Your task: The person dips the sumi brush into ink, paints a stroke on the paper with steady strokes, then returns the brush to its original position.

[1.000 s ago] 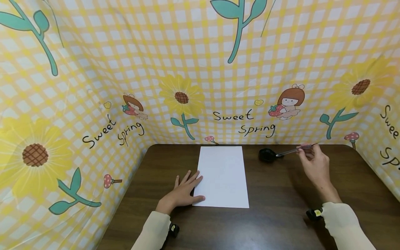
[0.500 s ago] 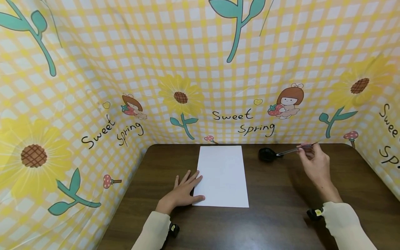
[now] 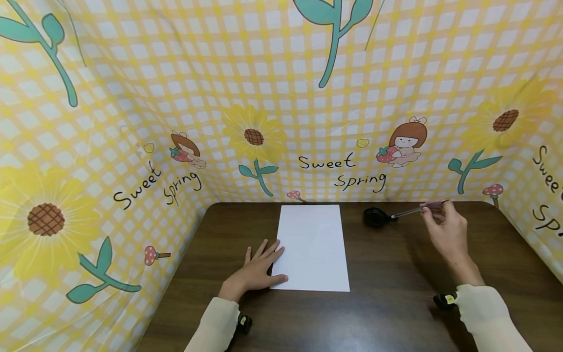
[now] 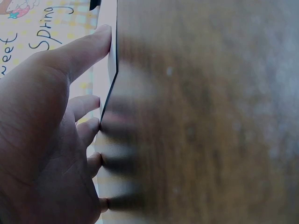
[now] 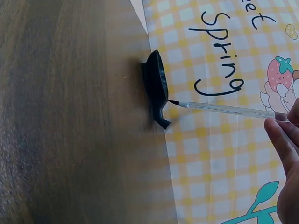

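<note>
Head view: I see a person's right hand [image 3: 449,238] pinching a slender, clear-shafted brush with a dark pointed tip [image 3: 408,212] between thumb and fingers. The brush is held near its rear end, so that most of the shaft extends from the grip toward the person's left, sloping down to a black, rounded dish with a short projection [image 3: 375,217]. The dish rests on the dark brown, wood-grained table [image 3: 387,288], near its far edge and apart from the fingers. A short rear portion of the brush shows beyond the grip on the opposite side.

Right wrist view: the brush tip lies at the dish's rim, close to the base of the projection; whether the two touch I cannot tell. A pale collar joins tip to shaft.

The left hand [image 3: 256,274] lies with its fingers spread at the left edge of a white, rectangular sheet of paper [image 3: 312,247]. Thumb and index fingertip rest on the sheet, while the outer two fingers reach past its edge. The left wrist view shows the thumb against the paper.

The sheet lies between the left hand and the dish. Cream-coloured sleeves [image 3: 486,310] cover both forearms, and a yellow-and-white checked cloth printed with sunflowers [image 3: 246,58] hangs behind the table.
</note>
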Action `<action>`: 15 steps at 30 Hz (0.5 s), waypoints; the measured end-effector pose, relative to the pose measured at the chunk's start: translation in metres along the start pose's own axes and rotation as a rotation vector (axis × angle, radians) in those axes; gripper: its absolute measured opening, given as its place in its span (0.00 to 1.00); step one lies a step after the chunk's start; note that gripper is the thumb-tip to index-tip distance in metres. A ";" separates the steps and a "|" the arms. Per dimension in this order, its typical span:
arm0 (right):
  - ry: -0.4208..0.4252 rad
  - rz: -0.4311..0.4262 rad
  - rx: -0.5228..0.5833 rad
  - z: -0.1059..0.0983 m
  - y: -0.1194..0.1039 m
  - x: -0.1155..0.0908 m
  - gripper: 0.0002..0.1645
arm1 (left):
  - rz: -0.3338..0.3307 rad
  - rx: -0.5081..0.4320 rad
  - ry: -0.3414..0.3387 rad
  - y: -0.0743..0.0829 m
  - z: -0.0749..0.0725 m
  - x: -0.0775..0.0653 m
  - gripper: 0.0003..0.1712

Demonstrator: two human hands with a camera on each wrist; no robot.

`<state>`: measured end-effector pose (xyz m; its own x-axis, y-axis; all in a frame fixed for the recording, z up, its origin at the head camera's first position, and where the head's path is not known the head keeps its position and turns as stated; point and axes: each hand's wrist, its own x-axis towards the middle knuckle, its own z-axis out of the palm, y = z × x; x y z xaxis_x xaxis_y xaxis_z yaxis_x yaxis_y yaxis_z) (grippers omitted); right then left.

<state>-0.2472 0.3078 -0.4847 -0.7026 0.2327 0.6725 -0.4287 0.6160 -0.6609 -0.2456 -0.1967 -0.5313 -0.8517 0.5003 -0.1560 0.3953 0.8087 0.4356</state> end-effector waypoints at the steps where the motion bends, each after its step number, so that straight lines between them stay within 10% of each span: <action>1: 0.002 0.000 0.003 0.000 0.000 0.000 0.10 | 0.000 -0.001 -0.001 0.000 0.000 0.000 0.52; 15: 0.008 -0.003 0.022 0.007 -0.004 0.001 0.11 | -0.006 -0.003 0.004 -0.001 0.001 0.000 0.53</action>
<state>-0.2502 0.3009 -0.4838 -0.6966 0.2367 0.6773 -0.4436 0.5999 -0.6658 -0.2460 -0.1970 -0.5323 -0.8551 0.4947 -0.1553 0.3896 0.8106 0.4372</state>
